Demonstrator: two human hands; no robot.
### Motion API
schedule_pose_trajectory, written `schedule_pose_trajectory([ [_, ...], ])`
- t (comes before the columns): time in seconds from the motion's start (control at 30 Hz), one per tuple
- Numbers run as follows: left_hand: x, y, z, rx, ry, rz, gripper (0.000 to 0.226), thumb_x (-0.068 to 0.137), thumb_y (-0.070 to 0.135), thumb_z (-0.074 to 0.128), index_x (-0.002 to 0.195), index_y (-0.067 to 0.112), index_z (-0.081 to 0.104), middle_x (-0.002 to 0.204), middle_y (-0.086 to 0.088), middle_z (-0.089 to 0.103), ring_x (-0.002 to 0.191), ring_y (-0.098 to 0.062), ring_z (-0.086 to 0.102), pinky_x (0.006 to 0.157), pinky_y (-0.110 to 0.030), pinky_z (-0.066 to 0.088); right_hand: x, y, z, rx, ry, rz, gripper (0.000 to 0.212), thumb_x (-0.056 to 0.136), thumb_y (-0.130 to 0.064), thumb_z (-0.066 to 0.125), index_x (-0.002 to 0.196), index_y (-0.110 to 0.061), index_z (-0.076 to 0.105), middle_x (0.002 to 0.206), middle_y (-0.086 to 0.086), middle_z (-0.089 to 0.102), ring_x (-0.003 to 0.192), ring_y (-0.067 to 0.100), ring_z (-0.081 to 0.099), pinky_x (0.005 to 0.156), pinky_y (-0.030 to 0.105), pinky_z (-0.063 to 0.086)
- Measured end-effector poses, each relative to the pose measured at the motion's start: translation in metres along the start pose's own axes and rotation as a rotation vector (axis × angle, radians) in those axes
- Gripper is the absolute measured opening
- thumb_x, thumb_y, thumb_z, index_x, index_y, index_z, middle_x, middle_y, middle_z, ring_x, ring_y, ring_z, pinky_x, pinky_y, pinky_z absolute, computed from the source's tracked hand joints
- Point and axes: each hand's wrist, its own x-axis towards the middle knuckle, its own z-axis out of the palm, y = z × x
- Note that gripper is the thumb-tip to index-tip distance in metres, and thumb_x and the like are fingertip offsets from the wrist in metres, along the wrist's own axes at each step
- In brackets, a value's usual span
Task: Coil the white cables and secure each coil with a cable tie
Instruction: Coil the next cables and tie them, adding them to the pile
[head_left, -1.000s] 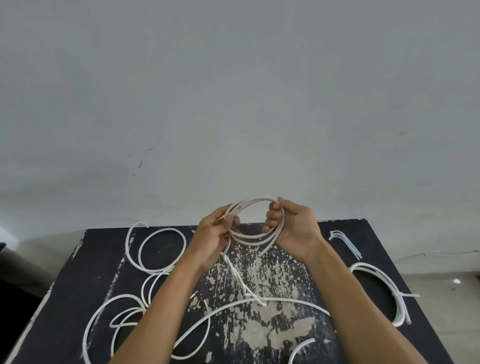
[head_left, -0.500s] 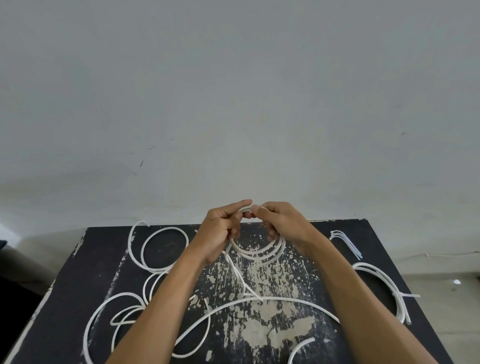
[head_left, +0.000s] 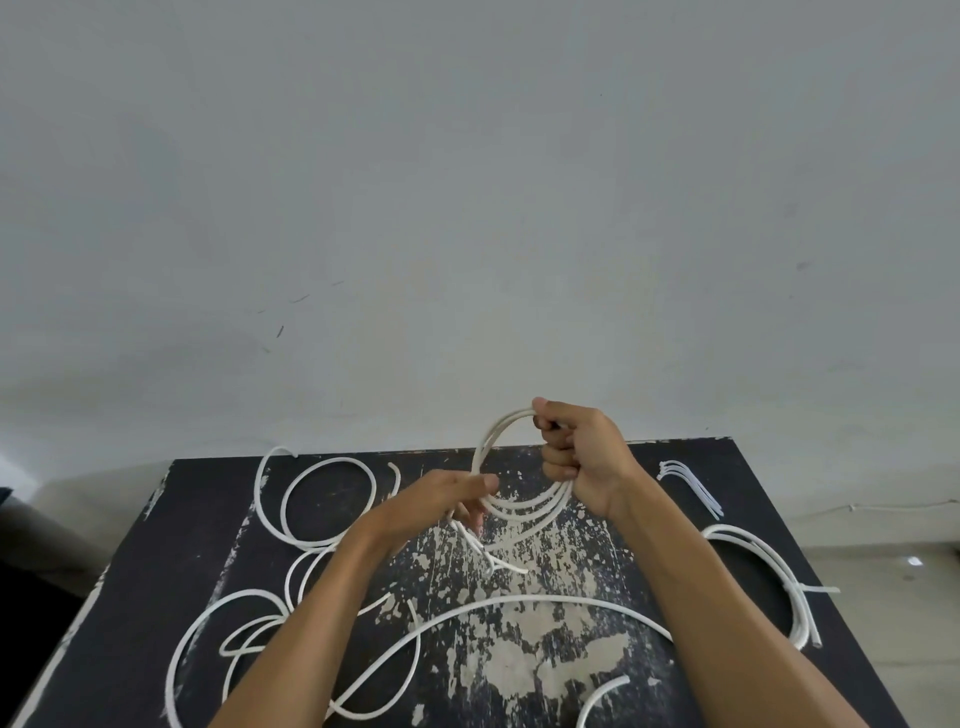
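As right hand (head_left: 582, 457) lifted, coil (head_left: 511, 467) upright

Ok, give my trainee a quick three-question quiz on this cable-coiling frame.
1. Which hand grips the top of the coil?
2. True or false: the tied coil lies at the table's right side.
3. The cable ties lie: A) under the left hand, B) near the far right corner, C) on the floor.

Key: 1 right; 2 true; 3 B.
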Motion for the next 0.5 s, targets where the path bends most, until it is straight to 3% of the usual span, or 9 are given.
schedule_pose_trajectory([
  [0.13,-0.005,0.0,0.005,-0.175,0.087,0.136,0.04,0.094,0.057,0.053,0.081,0.02,0.065,0.075,0.002,0.063,0.063,-0.013,0.053,0.066,-0.028,0.037,0.0,0.003,-0.002,0.025,0.064,-0.029,0.033,0.102,-0.024,0.056,0.072,-0.015,0.046,0.061,-0.005,0.019,0.05,0.012,0.01,0.041,0.025,0.015],
  [0.27,0.001,0.014,0.01,-0.273,0.216,0.194,0.049,0.099,0.048,0.047,0.1,0.001,0.061,0.075,0.002,0.06,0.063,-0.011,0.048,0.06,-0.024,0.035,0.0,0.003,0.002,0.045,0.069,-0.062,0.035,0.105,-0.024,0.051,0.073,-0.017,0.042,0.059,-0.005,0.016,0.05,0.013,0.008,0.041,0.024,0.016],
  [0.37,0.008,0.03,0.015,-0.388,0.279,0.218,0.038,0.104,0.039,0.042,0.099,0.006,0.06,0.078,0.0,0.064,0.067,-0.014,0.053,0.062,-0.027,0.04,0.0,0.01,0.011,0.048,0.073,-0.063,0.035,0.108,-0.027,0.046,0.074,-0.017,0.041,0.057,-0.006,0.019,0.047,0.011,0.013,0.043,0.025,0.02],
  [0.5,0.015,0.039,0.011,-0.641,0.32,0.22,0.024,0.106,0.024,0.045,0.092,0.009,0.058,0.059,0.003,0.047,0.055,-0.019,0.058,0.057,-0.034,0.039,0.0,0.014,0.015,0.143,0.057,-0.032,0.033,0.108,-0.033,0.047,0.079,-0.017,0.047,0.058,-0.005,0.027,0.048,0.011,0.024,0.049,0.027,0.033],
])
